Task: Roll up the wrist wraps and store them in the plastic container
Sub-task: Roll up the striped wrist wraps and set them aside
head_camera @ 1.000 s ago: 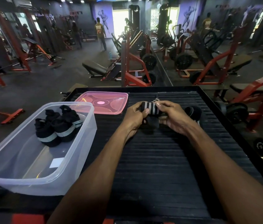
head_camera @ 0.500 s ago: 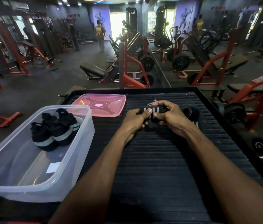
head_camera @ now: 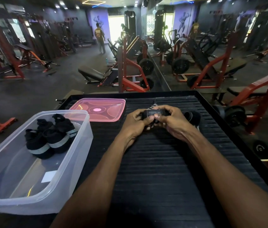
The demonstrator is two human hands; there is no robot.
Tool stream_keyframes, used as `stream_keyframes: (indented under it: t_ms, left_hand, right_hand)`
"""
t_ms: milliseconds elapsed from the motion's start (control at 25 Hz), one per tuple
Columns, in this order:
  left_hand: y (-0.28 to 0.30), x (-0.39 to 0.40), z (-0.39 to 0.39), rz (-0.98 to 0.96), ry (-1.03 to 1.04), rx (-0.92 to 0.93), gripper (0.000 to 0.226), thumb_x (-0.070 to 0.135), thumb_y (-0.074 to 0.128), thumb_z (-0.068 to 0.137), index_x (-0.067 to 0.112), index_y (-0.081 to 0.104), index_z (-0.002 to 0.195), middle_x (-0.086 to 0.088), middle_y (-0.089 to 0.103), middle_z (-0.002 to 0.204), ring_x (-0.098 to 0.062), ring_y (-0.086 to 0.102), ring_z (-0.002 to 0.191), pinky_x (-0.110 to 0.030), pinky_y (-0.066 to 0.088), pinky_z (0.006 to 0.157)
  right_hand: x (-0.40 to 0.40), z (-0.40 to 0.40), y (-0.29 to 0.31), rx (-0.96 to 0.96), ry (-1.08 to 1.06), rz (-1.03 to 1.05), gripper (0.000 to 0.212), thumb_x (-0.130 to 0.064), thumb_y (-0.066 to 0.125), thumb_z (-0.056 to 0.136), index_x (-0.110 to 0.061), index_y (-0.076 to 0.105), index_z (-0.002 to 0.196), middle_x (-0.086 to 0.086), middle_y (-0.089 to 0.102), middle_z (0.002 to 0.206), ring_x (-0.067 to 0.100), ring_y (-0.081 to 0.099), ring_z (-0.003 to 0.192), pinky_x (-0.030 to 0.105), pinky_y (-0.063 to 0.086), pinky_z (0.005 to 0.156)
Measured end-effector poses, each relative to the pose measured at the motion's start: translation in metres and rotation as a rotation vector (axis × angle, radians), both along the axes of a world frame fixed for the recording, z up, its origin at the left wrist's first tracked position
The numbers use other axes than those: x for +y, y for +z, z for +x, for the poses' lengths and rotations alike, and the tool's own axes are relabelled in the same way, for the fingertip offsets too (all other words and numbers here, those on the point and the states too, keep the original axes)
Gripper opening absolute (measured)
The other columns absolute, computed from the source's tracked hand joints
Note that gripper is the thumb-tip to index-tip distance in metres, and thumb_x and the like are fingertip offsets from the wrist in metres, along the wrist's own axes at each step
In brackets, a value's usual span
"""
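Note:
Both hands hold a black wrist wrap (head_camera: pixel 153 112) rolled into a short cylinder above the black ribbed platform (head_camera: pixel 163 162). My left hand (head_camera: pixel 134 123) grips its left end and my right hand (head_camera: pixel 171 121) grips its right end, thumbs meeting on the front. A striped loose end sticks out behind the fingers. Another rolled wrist wrap (head_camera: pixel 194 116) lies on the platform just right of my right hand. The clear plastic container (head_camera: pixel 74 162) stands at the left and holds several rolled black wraps (head_camera: pixel 51 139) with pale stripes.
A pink lid (head_camera: pixel 100 110) lies flat on the platform behind the container. The platform has a raised rim. Beyond it stand red gym machines, weight plates and a mirror wall; a person stands far back by a bright doorway.
The roll has turned in my hands: its white stripes faced me before, now a plain black side shows. My thumbs have come together on the front. The view tilted down a little.

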State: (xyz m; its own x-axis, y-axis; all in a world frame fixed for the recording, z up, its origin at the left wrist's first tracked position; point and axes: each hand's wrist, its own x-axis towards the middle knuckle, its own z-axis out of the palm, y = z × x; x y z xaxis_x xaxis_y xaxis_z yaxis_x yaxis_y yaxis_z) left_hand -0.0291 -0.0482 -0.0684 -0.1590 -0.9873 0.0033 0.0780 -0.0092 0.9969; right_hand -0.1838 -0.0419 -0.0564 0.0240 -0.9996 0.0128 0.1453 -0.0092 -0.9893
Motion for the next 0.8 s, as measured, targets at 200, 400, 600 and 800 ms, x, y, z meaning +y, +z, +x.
stream_keyframes:
  t_ms: [200,400,600,800]
  left_hand:
    - [-0.004,0.0,0.0,-0.1,0.083,-0.073,0.04,-0.01,0.069,0.083,0.026,0.07,0.101,0.005,0.074,0.095,-0.009,0.07,0.088,-0.029,0.057,0.081]
    - [0.001,0.008,-0.006,-0.159,0.07,-0.066,0.043,-0.016,0.066,0.082,0.017,0.068,0.11,0.008,0.072,0.095,0.003,0.068,0.082,-0.013,0.053,0.075]
    - [0.004,0.006,0.001,-0.163,0.1,-0.043,0.04,-0.015,0.064,0.084,0.014,0.069,0.11,0.003,0.073,0.096,-0.001,0.069,0.083,-0.017,0.055,0.071]
    - [0.011,0.009,0.013,-0.132,0.026,-0.156,0.044,-0.011,0.068,0.083,0.016,0.065,0.117,0.0,0.071,0.104,-0.003,0.069,0.09,-0.022,0.057,0.083]
  right_hand:
    - [-0.002,0.002,0.002,-0.017,0.044,0.082,0.013,-0.01,0.064,0.095,-0.002,0.068,0.104,0.016,0.069,0.101,0.022,0.069,0.082,0.03,0.06,0.067]
    - [-0.005,0.004,-0.003,0.247,-0.159,-0.164,0.015,-0.001,0.069,0.091,0.004,0.071,0.105,0.026,0.07,0.1,0.024,0.066,0.078,0.025,0.058,0.057]
    - [-0.001,0.006,0.002,0.04,-0.008,0.014,0.009,-0.008,0.067,0.094,-0.007,0.07,0.101,0.014,0.073,0.099,0.026,0.069,0.088,0.037,0.058,0.075]
    - [-0.002,0.01,-0.007,0.138,-0.091,-0.045,0.009,-0.004,0.071,0.09,-0.005,0.071,0.099,0.021,0.074,0.099,0.027,0.069,0.079,0.042,0.059,0.073]
